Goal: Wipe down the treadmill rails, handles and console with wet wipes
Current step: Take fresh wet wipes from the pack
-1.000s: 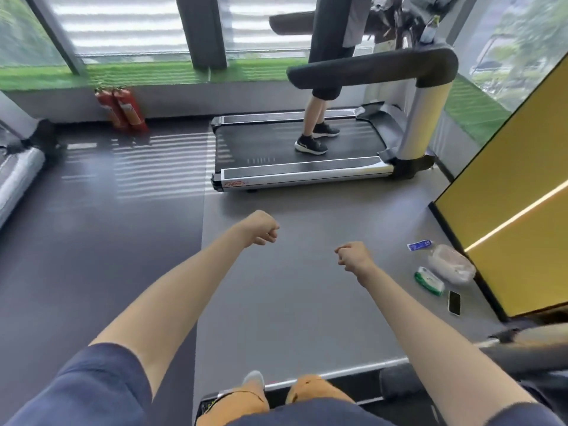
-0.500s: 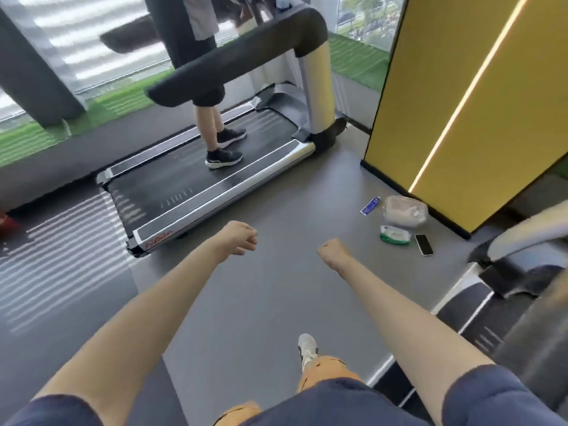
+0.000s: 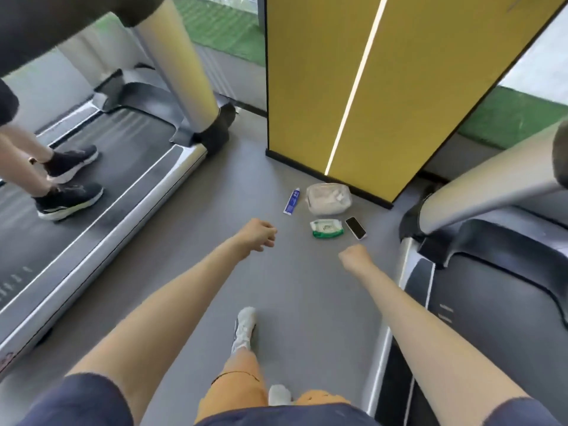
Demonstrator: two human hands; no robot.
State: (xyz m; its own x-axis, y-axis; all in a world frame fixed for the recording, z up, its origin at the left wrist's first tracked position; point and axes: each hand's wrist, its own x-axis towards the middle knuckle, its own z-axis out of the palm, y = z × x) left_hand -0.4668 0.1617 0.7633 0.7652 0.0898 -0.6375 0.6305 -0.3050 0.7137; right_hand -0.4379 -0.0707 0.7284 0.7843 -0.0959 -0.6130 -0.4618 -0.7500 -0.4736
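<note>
The wipes pack (image 3: 326,228) lies flat on the floor, just beside the phone (image 3: 355,227) and near the bag (image 3: 328,198), a little ahead of both hands. Left hand (image 3: 256,238) and right hand (image 3: 353,258) are curled into empty fists. The pack looks soft, light and slick, so it is probably best pinched across its 2 long edges
</note>
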